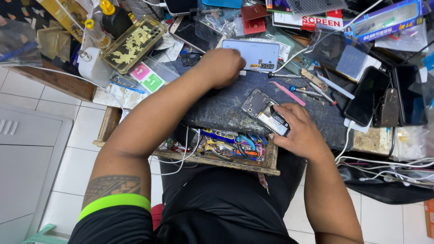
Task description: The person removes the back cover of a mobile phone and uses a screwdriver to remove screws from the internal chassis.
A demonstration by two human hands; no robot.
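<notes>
My right hand (299, 131) grips an opened phone (264, 111) with its back off, board and battery showing, resting on the dark work mat (217, 106). My left hand (222, 67) is curled into a fist at the mat's far edge, touching a light blue phone back cover (253, 53). Whether that fist holds anything small is hidden. Pink tweezers (287, 92) and screwdrivers (307, 91) lie on the mat just beyond the opened phone.
Several dark phones (368, 95) lie at the right. A gold-flaked phone case (132, 44), a white bottle (92, 67) and packets crowd the back. An open drawer (228, 151) of tools sits under the mat. White cables (389, 165) trail right; tiled floor (68, 162) lies left.
</notes>
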